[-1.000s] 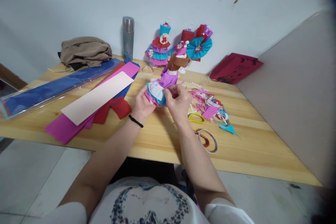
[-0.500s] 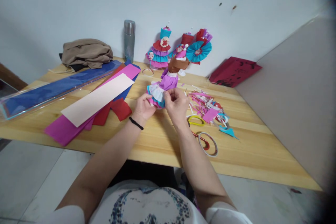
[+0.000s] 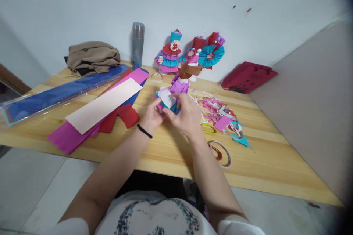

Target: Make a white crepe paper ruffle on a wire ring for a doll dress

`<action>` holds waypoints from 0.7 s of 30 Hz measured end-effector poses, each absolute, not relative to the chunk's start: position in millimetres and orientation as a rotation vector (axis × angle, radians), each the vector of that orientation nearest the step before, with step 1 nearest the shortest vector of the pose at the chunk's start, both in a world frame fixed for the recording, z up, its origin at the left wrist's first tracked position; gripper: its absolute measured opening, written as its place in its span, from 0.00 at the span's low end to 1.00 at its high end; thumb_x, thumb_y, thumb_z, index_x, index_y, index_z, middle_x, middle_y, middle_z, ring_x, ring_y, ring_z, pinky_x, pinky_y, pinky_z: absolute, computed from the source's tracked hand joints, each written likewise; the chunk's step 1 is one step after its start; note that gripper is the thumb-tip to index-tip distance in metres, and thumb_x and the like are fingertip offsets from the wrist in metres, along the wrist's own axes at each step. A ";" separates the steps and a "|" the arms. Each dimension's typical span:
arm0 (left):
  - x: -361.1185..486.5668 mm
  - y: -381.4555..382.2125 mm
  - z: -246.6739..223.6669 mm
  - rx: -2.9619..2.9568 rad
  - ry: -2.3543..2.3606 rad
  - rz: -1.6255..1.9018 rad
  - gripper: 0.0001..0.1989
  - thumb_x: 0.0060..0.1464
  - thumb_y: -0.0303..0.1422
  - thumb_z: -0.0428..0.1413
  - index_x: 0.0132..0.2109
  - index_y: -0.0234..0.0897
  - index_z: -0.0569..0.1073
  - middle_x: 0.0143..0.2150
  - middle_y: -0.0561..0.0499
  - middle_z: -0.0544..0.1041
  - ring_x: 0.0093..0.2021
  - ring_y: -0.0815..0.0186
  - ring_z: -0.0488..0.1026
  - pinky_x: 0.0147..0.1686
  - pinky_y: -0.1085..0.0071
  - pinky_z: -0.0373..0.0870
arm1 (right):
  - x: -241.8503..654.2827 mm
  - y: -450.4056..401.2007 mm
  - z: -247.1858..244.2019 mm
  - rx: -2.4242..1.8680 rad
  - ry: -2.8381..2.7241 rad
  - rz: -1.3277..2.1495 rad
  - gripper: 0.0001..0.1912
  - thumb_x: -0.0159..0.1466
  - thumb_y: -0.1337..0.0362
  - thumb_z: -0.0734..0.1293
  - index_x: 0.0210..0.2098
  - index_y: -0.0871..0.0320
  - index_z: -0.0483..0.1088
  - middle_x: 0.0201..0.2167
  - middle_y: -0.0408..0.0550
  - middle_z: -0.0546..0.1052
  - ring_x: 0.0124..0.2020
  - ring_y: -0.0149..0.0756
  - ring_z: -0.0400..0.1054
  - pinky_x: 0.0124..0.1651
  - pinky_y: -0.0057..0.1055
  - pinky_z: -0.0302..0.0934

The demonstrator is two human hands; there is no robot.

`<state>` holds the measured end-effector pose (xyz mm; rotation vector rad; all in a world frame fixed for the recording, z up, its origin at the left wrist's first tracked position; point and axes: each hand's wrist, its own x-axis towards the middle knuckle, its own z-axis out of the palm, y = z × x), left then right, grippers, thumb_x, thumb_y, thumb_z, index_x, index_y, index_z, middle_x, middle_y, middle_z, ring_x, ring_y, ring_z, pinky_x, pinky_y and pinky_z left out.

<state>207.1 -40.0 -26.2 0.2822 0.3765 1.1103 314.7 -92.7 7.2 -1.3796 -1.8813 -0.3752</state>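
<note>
A small paper dress (image 3: 179,85) with a brown top, a purple layer and white, blue and pink ruffles stands tilted in front of me. My left hand (image 3: 154,113) grips the lower left edge of its skirt, fingertips at the white ruffle (image 3: 167,97). On the right side, my right hand (image 3: 186,113) has its thumb and forefinger apart around the skirt's lower layers, touching them. Its other fingers are partly hidden. Behind stand a tiered paper dress (image 3: 170,57) and a red one with a big blue rosette (image 3: 211,55).
Crepe paper strips (image 3: 104,104) and a plastic-wrapped blue pack (image 3: 59,90) lie left, near a cloth (image 3: 92,57) and a flask (image 3: 138,44). Right are paper scraps (image 3: 223,122), yellow-handled scissors (image 3: 209,129), a tape roll (image 3: 224,154) and a red bag (image 3: 248,77).
My right thumb and forefinger have spread from a pinch at the white ruffle, with the thumb now lower on the skirt. The view has shifted slightly.
</note>
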 end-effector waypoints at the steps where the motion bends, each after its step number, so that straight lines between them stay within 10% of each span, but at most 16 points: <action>1: 207.7 -39.8 -27.5 0.290 0.367 1.125 0.14 0.56 0.25 0.54 0.49 0.37 0.75 0.36 0.52 0.80 0.38 0.69 0.77 0.44 0.74 0.70 | 313.8 -92.6 6.6 -1.393 -1.887 -0.404 0.20 0.59 0.51 0.68 0.43 0.58 0.68 0.29 0.48 0.73 0.29 0.40 0.66 0.31 0.34 0.58; 6: 208.4 -41.9 -29.3 0.314 0.364 1.172 0.17 0.54 0.21 0.55 0.49 0.40 0.75 0.37 0.54 0.80 0.39 0.69 0.77 0.42 0.73 0.70 | 310.0 -90.9 1.9 -1.380 -1.802 -0.502 0.05 0.61 0.63 0.66 0.34 0.58 0.71 0.27 0.47 0.73 0.27 0.36 0.65 0.29 0.31 0.56; 21: 210.0 -44.4 -23.2 0.304 0.377 1.170 0.16 0.49 0.18 0.56 0.43 0.39 0.76 0.37 0.54 0.80 0.36 0.70 0.77 0.40 0.72 0.70 | 317.9 -82.2 -1.1 -1.341 -1.598 -0.172 0.07 0.56 0.66 0.65 0.35 0.57 0.71 0.21 0.39 0.64 0.25 0.33 0.60 0.31 0.31 0.56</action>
